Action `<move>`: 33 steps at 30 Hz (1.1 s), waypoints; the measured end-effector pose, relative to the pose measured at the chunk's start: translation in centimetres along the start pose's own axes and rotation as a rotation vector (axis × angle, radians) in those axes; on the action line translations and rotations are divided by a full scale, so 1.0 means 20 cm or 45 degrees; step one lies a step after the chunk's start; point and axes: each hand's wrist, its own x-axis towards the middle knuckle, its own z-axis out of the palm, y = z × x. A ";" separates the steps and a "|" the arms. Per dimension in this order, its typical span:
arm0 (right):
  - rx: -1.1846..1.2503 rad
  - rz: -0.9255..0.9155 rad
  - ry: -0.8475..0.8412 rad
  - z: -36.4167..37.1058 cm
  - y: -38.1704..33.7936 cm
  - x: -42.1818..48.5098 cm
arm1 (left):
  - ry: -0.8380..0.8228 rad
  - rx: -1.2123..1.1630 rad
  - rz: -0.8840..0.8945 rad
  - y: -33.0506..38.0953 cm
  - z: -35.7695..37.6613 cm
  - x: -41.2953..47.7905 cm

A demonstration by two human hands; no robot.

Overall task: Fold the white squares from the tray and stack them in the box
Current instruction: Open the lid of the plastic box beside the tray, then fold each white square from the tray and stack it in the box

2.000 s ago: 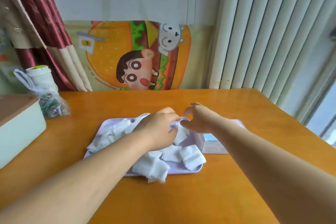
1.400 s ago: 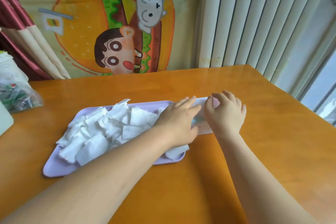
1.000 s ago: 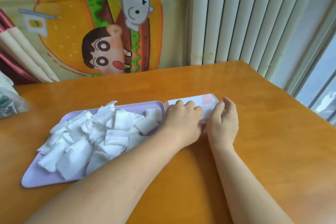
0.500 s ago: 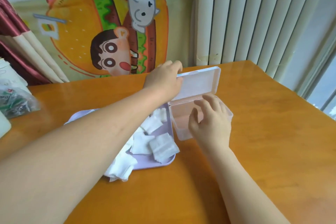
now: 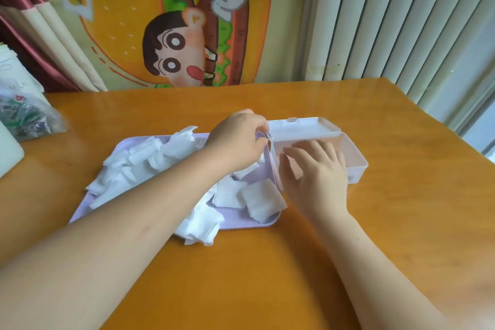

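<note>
1. Your right hand (image 5: 317,171) lies flat, fingers spread and relaxed, gripping nothing. It rests over the near-left part of the open box (image 5: 356,161). No square shows inside the box.
2. Your left hand (image 5: 237,142), just left of the right, has its fingers curled at a corner of the lid (image 5: 302,127). The lid lies tipped back beyond both hands. Whether the hand pinches that corner or only touches it cannot be told.
3. The white squares (image 5: 142,158) sit heaped on a lilac tray (image 5: 246,224), under and to the left of your left wrist. A few lie just beside your right thumb. One bunch hangs over the near rim onto the table (image 5: 267,276).
4. The step in hand seems to be settling the box open, with no folding begun.
   - Keep your right palm steadying the box so it does not slide (it looks light).
   - Make sure the lid rests fully back.
   - Then lift a single square from those nearest your right thumb, not a clump.
   - Match edge to edge, press the crease flat, and lay it against a box corner so the stack rises straight.
</note>
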 end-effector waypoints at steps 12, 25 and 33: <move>0.035 0.223 -0.919 -0.12 -0.29 0.01 | -0.367 -0.058 -0.221 -0.14 -0.13 -0.70; 0.281 0.174 -0.795 -0.07 -0.27 -0.02 | 0.036 0.121 -0.198 -0.26 0.00 -0.68; 0.385 0.384 -1.031 -0.07 -0.23 -0.03 | -0.158 -0.304 -0.352 -0.18 0.15 -0.55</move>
